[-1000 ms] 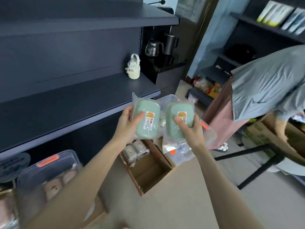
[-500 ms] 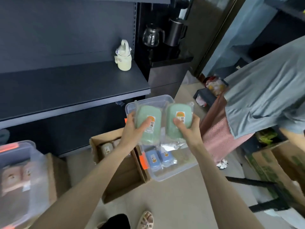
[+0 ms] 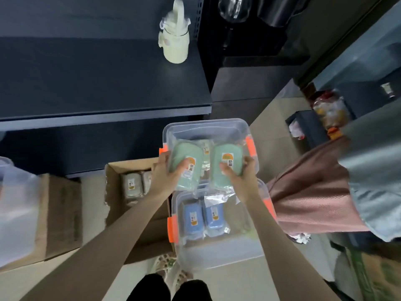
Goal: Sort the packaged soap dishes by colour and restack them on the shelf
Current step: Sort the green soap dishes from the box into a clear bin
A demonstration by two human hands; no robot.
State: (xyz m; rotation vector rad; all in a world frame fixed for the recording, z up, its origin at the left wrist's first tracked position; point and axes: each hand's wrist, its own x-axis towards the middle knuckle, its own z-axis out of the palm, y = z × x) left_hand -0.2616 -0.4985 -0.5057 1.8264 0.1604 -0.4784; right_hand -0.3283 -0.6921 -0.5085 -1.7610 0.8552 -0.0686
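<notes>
My left hand [image 3: 168, 173] grips a green packaged soap dish [image 3: 184, 155], and my right hand [image 3: 239, 175] grips a second green soap dish [image 3: 225, 153]. Both are held side by side over a clear plastic bin [image 3: 191, 127] with orange latches on the floor. Another green pack shows between them, lower in that bin. A nearer clear bin [image 3: 219, 255] holds two blue soap dishes [image 3: 202, 217]. A cardboard box [image 3: 115, 170] to the left holds grey-beige soap dishes [image 3: 132, 185]. The dark shelf [image 3: 97, 83] is above the bins.
A cream water bottle [image 3: 174, 43] stands on the shelf's right end. Another person in a grey top and pink skirt [image 3: 314, 192] bends close on the right. A clear bin [image 3: 15, 209] and cardboard box [image 3: 60, 213] sit at the left. My feet [image 3: 171, 270] are below.
My view has tilted down from the shelf toward the floor bins. Both hands have carried the two green soap dishes down, from shelf height to just over the far clear bin.
</notes>
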